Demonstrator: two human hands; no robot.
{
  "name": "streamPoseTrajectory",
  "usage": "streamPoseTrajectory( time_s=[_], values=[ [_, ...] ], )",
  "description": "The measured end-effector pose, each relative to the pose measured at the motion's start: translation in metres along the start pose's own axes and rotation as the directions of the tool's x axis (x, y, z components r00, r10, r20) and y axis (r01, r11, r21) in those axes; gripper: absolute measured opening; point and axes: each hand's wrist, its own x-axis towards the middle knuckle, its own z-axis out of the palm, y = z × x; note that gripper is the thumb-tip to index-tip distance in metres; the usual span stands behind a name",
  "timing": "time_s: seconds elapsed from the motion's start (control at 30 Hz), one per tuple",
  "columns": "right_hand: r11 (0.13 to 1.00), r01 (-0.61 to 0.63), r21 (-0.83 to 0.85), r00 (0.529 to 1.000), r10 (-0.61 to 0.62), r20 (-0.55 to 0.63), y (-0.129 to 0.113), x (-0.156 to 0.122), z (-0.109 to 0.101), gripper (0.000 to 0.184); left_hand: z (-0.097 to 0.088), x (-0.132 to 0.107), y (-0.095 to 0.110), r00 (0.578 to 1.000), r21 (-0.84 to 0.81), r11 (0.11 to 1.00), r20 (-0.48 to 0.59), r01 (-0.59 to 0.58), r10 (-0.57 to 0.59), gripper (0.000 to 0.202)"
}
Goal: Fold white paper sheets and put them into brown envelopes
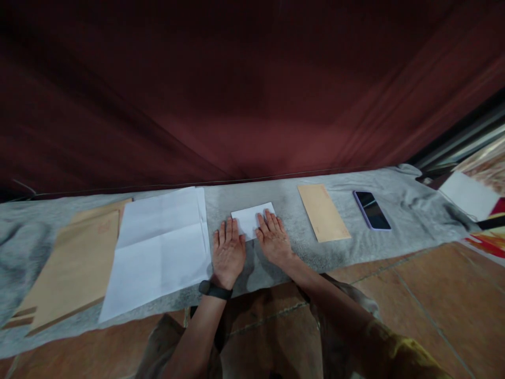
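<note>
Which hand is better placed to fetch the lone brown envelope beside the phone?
Probably right: the right hand lies nearer the envelope, bare cloth between; the left hand sits farther, beyond it.

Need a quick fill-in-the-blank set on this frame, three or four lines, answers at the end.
The left hand and right hand both touch a small folded ____ paper. The phone lies to the ____ of the lone brown envelope. The black wristband sits on the ____ wrist. Everything lies on a ____ cloth.
Missing: white; right; left; grey.
</note>
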Motion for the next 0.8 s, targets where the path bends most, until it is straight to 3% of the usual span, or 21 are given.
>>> streamPoseTrajectory(
  time_s=[0.4,0.8],
  values=[
    [1.000,0.020,0.022,0.995,-0.017,-0.100,0.012,-0.001,0.004,0.058,-0.003,-0.002,0.000,0.999,-0.002,0.999,-0.008,0.039,-0.039,0.056],
    [1.000,0.020,-0.003,0.995,-0.020,-0.096,0.012,-0.002,0.002,0.059,-0.002,-0.007,-0.009,0.997,-0.040,0.999,-0.069,0.033,-0.036,0.056]
  ],
)
